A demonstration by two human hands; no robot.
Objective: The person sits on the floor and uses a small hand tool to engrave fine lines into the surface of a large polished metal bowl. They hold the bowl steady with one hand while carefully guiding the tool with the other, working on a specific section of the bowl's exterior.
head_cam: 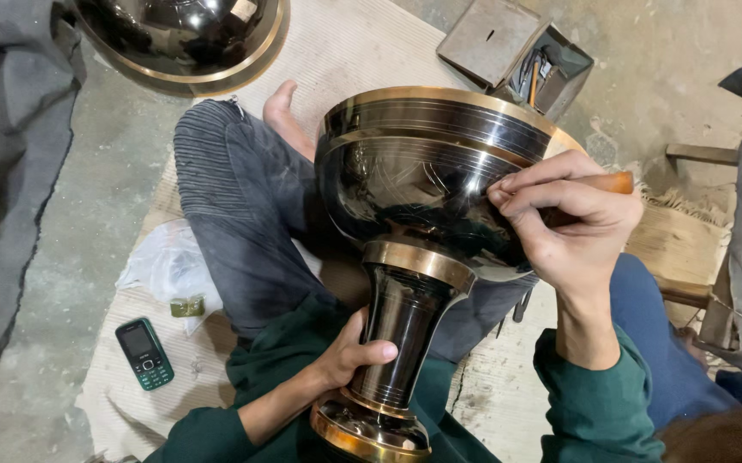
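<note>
While the left hand [349, 356] wrapped the vase [426, 223] stem across the lap, the right hand's [572, 227] fingers pinched a wooden-handled tool [615, 183] against the bowl; on that slick curve, the tip could have skidded and scratched the polish.

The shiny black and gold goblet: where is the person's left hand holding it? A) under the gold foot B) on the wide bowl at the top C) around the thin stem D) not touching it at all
C: the left hand wraps around the dark stem of the goblet, between the gold collar and the gold foot, while the right hand presses a wooden-handled tool against the bowl.
</note>
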